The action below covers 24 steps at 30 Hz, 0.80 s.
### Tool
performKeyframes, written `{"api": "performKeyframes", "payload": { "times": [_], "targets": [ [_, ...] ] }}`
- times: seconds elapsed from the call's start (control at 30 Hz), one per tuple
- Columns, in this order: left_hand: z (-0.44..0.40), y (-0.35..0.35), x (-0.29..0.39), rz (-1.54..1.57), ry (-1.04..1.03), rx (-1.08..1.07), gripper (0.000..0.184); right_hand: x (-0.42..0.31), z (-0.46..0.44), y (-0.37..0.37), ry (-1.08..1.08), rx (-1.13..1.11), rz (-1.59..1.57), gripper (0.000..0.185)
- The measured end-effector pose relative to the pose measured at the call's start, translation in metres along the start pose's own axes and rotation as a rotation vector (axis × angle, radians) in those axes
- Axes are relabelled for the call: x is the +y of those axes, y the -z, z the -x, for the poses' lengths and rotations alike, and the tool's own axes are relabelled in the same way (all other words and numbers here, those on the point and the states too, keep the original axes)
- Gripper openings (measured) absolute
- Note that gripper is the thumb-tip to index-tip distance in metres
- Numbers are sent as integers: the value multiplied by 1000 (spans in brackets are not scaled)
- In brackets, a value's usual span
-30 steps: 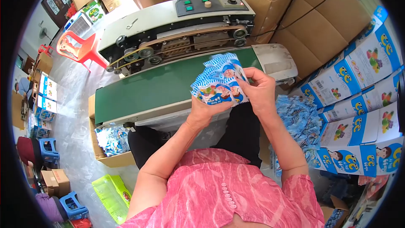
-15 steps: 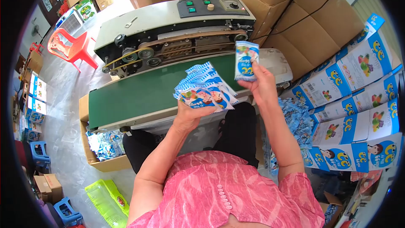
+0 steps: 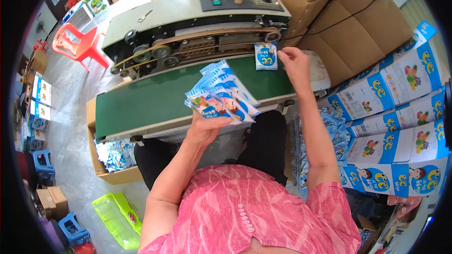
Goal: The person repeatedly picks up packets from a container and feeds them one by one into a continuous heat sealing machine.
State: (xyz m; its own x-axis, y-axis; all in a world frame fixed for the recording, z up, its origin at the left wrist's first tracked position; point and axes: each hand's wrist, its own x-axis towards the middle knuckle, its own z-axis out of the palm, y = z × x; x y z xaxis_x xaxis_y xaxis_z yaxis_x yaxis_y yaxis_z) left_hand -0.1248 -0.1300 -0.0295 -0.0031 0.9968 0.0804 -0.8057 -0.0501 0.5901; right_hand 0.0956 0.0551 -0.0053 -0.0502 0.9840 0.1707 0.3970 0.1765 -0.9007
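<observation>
My left hand (image 3: 207,127) is closed round the lower end of a fanned bundle of sachets (image 3: 223,95), blue and white with fruit pictures, held over the front edge of the green conveyor belt (image 3: 141,99). A single sachet (image 3: 266,57) is upright at the right end of the band sealing machine (image 3: 188,33), its top edge by the sealing band. Just right of that sachet is my right hand (image 3: 295,63), its fingers loosely bent and slightly apart, holding nothing that I can see.
A carton of sachets (image 3: 115,157) stands under the belt's left end. Many more sachets (image 3: 327,134) are heaped at my right, beside printed display boxes (image 3: 391,120). Large cardboard boxes (image 3: 348,33) back the machine. A red chair (image 3: 82,44) and a lime-green basket (image 3: 117,218) are at left.
My right hand has let go of the single sachet, which is now at the sealing machine, farther back and slightly left. The left hand still holds its bundle, shifted slightly left.
</observation>
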Motion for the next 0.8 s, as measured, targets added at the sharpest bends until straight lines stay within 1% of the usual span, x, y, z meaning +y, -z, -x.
{"api": "performKeyframes", "payload": {
  "times": [0.03,0.1,0.13,0.2,0.23,0.33,0.37,0.47,0.5,0.57,0.6,0.67,0.8],
  "targets": [
    [1,0,1,3,-15,10,72,-14,10,1,175,22,180,17],
    [-1,-2,0,-22,-17,21,72,-62,50,-2,0,-285,-238,14],
    [-3,-4,-1,-39,-12,7,72,-72,65,-8,-5,-288,-245,14],
    [-3,-6,-3,-58,-3,-12,72,-83,85,-15,281,-467,-311,16],
    [-2,-7,-3,-69,7,-18,72,-82,88,-13,282,-464,-313,16],
    [-1,-9,-5,-94,22,-39,71,-80,90,-8,90,-612,-162,19],
    [0,-9,-6,-88,22,-36,71,-78,90,-8,92,-608,-162,19],
    [-1,-9,-10,-67,25,-45,71,-69,89,-7,-309,-290,-634,24],
    [-1,-9,-12,-52,33,-30,70,-61,83,-2,-305,-282,-630,24],
    [0,-9,-13,-22,47,0,69,-37,62,17,-299,-104,-602,27],
    [0,-10,-13,-18,47,-6,69,-23,50,26,-295,-99,-598,27],
    [0,-12,-11,-13,75,2,69,1,27,38,-321,-6,-508,29],
    [0,-15,-9,-4,69,22,69,12,-6,25,-361,-47,-415,27]
  ]
}}
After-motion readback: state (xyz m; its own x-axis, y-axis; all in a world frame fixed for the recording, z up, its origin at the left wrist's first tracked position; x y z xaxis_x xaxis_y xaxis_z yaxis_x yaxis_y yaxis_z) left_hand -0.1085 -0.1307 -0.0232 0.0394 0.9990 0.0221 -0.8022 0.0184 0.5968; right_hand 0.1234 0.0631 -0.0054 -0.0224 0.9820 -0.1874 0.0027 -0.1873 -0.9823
